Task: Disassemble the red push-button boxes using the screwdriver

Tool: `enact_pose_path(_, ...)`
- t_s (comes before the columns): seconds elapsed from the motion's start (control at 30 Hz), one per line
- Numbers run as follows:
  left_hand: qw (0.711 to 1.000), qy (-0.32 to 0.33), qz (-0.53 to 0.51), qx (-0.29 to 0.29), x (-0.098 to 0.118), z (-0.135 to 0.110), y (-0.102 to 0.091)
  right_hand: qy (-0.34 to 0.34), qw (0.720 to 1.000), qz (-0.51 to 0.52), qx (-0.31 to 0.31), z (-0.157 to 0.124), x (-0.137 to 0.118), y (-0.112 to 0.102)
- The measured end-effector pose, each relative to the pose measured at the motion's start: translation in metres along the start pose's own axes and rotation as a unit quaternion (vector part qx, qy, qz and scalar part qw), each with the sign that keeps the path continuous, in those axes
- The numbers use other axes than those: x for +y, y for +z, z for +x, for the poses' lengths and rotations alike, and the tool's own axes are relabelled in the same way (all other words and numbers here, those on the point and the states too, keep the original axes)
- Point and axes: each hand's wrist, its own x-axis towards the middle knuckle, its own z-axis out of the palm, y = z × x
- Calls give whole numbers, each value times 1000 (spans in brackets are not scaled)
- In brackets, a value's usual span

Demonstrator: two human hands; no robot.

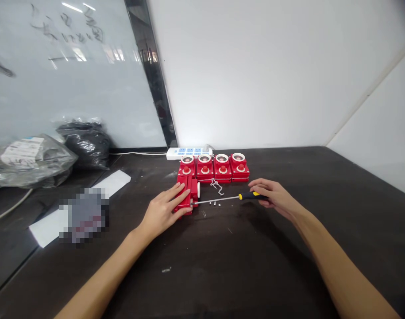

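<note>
My left hand (164, 209) rests over a red alarm box (193, 188) that lies on its side, fingers across the top and thumb along the near edge. A round white part sticks out on the box's right. My right hand (277, 196) grips the black and yellow handle of a screwdriver (241, 196). Its long shaft runs level to the left, and the tip meets the box's right side near my left thumb. Small white pieces (214, 203) lie just below the shaft. A thin white cord (217, 185) curls above it.
Behind the box, several similar red alarm units (222, 169) stand in a row before a white power strip (189, 153). Plastic bags (86, 141) sit at the back left. A white paper strip (117, 181) lies on the dark table (222, 266), partly under a pixelated patch.
</note>
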Motion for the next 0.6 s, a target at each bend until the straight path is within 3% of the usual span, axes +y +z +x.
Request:
enact_pose_path(0.27, 1000, 9, 13, 3, -1, 0, 1, -141, 988, -69, -6, 0, 2, -10)
enact_pose_path(0.43, 1000, 8, 15, 3, -1, 0, 2, -25, 997, -68, -10, -2, -2, 3)
enact_pose_path(0.6, 1000, 8, 6, 2, -1, -1, 2, -37, 995, -49, 77, -2, -5, 15)
